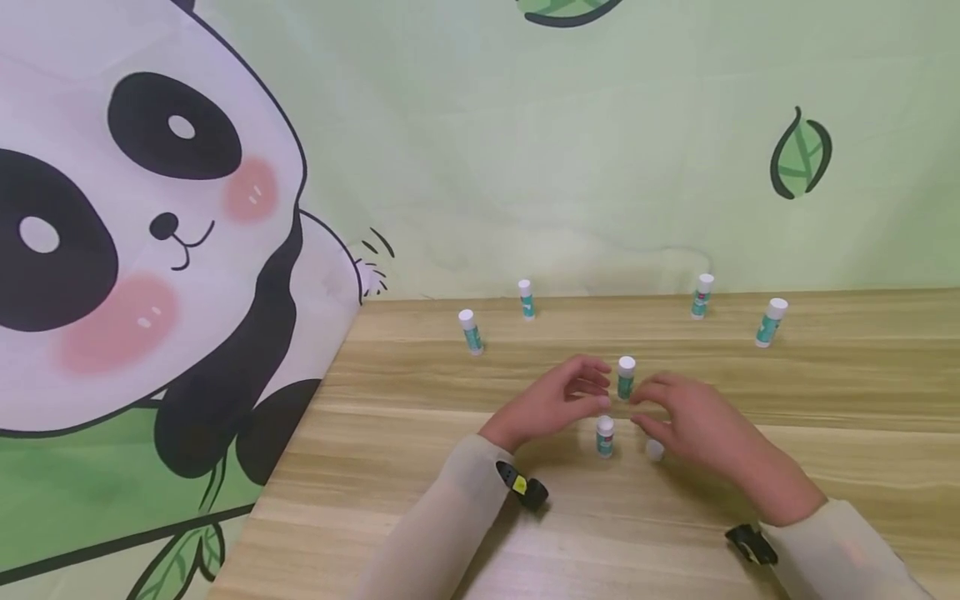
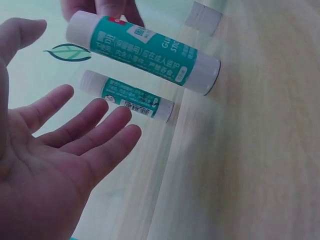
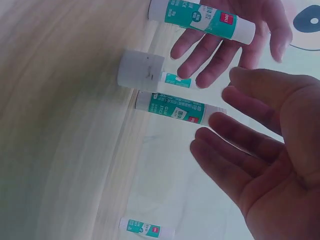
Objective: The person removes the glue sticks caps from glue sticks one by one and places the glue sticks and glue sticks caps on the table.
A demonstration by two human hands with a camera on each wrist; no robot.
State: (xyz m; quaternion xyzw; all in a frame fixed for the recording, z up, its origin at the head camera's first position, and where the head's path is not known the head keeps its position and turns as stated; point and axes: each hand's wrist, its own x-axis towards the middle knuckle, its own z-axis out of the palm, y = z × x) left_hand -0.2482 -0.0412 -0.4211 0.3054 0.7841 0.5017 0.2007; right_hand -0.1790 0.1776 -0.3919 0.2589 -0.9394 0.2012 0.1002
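My left hand [image 1: 558, 402], fingers spread and slightly bent, hovers left of two upright glue sticks and holds nothing. Across from it my right hand [image 1: 693, 421] is also empty, with its thumb and fingers apart. Between the hands stands a teal glue stick [image 1: 626, 379] with a tall white cap. Closer to me is a second glue stick [image 1: 604, 439] with a shorter white top, large in the left wrist view [image 2: 142, 47]. A loose white cap [image 3: 140, 71] rests on the table to its right, partly under the right hand in the head view.
Farther back on the wood-grain table [image 1: 390, 500] stand more capped glue sticks: two at left [image 1: 471, 333] [image 1: 527, 301] and two at right [image 1: 702, 297] [image 1: 770, 323]. A green cloth with a panda [image 1: 180, 225] hangs behind and along the left edge.
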